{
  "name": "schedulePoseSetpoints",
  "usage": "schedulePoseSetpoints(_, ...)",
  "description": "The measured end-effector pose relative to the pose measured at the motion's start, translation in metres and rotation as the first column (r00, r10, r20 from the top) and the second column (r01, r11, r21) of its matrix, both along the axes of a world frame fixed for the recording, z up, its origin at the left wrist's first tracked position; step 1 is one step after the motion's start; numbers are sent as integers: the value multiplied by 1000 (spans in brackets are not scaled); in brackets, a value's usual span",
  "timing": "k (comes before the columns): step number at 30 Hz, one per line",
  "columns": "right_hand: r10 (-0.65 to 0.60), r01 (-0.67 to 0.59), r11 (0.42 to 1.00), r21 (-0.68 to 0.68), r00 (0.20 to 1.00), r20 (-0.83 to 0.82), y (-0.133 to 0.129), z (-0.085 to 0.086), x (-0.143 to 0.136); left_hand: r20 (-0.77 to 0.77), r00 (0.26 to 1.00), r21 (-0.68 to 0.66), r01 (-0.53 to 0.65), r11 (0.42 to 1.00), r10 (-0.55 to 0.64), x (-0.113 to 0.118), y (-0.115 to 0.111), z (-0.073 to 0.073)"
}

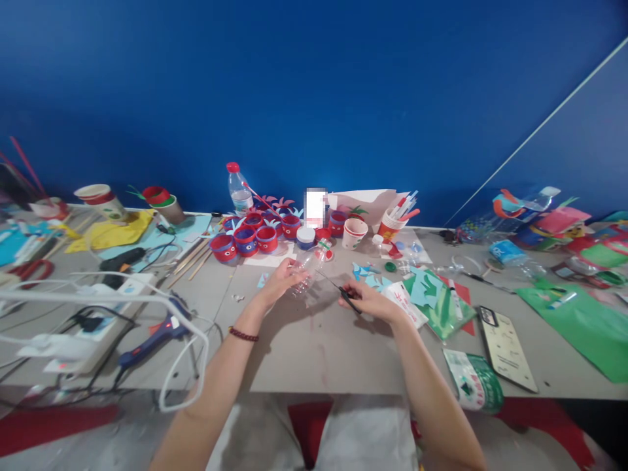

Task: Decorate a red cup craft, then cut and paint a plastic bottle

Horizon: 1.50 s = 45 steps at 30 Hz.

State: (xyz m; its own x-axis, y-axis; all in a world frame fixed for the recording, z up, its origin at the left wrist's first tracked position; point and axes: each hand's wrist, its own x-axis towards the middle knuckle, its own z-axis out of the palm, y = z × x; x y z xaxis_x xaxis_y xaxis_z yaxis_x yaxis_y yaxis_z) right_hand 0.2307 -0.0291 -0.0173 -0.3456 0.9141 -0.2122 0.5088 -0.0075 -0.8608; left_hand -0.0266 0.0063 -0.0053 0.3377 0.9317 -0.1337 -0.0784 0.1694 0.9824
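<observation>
While the left hand [282,282] curls its fingers round the side of the clear bottle [305,273], the right hand [362,299] comes into the picture closed about the dark handles of the scissors [350,301], just right of that bottle. That left grip looks meant to stop such light, slick plastic from rolling; the neck tips away, leaving the near side facing the blades. And those blades point straight at the bottle, though whether they touch it, or stand parted, I cannot tell. Just beyond the bottle, a white-lidded jar [306,237]; beyond it to the left, red-and-blue cups [245,239] huddle together, probably pushed back to free elbow room. Beyond the bottle to the right, a paper cup [354,234] and a cup of markers [388,226], pens upright, perhaps for easy picking. Right of the bottle lie blue paper cutouts [370,277], and farther right a phone [507,350]. Well left of the bottle, the blue glue gun [150,345] rests near a power strip [130,294], presumably to suit its cord.
</observation>
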Motion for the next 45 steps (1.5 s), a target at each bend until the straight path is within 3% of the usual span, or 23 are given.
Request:
schedulePoseSetpoints(6,22,-22,1000,-10,1000,16,-2,5,-4,-6,999,-6,34,999,-34,-1,-2,5)
schedulePoseSetpoints(15,63,-63,997,-35,998,3,-2,5,-3,-25,996,-8,90,996,-90,-3,1,-2)
schedulePoseSetpoints(28,10,-10,1000,-10,999,-48,-4,9,-13,-38,993,2,116,993,-116,-8,-2,9)
schedulePoseSetpoints(45,-43,32,995,-91,991,-123,-2,9,-11,80,991,-56,115,992,-111,-12,3,5)
